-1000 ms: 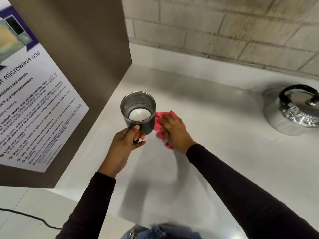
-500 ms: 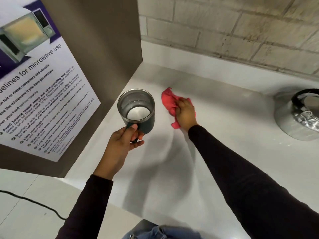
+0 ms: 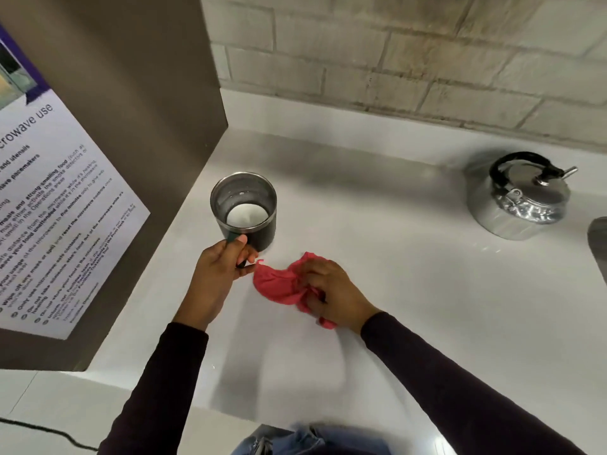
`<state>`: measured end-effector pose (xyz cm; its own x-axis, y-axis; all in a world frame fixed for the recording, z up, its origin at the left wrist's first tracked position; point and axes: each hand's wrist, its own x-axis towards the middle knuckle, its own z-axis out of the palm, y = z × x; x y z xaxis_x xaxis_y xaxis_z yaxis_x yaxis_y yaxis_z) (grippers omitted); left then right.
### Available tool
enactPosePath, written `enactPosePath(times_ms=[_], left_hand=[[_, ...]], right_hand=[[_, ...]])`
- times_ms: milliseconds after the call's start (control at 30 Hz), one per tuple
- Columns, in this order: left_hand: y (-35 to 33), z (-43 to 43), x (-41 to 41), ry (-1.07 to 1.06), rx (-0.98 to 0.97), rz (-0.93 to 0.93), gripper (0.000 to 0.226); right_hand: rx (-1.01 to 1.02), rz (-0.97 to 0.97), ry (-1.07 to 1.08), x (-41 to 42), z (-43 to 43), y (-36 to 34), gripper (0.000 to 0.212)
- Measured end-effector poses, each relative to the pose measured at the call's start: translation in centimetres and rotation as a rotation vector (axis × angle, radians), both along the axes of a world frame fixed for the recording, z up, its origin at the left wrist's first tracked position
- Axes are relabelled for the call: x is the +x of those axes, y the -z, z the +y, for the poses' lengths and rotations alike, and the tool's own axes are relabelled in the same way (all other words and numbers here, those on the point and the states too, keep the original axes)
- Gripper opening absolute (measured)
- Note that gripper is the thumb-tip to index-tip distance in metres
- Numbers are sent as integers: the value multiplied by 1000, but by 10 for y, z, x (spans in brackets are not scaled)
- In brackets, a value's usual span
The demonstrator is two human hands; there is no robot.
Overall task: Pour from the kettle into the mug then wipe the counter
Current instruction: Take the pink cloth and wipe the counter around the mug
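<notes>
Red cloth (image 3: 282, 285) bunched under right hand (image 3: 331, 292), pressed on counter (image 3: 394, 290). Left hand (image 3: 218, 274) grips mug (image 3: 244, 211) handle, mug lifted, liquid inside. Kettle (image 3: 520, 200) well apart, right. Risk: tilted mug spills onto wiped patch.

I am holding the mug (image 3: 244, 213) by its handle in my left hand (image 3: 216, 277), just left of the red cloth (image 3: 281, 284) my right hand (image 3: 331, 292) is pressing onto the counter (image 3: 410, 307); the kettle (image 3: 522, 198) is sitting well right of the mug.
</notes>
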<state>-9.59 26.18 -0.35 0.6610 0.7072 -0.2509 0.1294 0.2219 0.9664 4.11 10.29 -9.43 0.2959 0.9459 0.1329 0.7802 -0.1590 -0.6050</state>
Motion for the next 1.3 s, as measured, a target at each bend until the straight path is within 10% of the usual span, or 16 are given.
enactPosePath(times_ms=[700,1033,1300], left_hand=[[40,-7,42,122,-158,83,41],[43,-29,14,-266,395,72,13],[34,-96,62,91,359,-22,33]], right_hand=[[11,-55,402,-3,-49,1,16],[-113,-256,423,-8,-57,-15,13],[-59,397,965,37,-123,-47,21]])
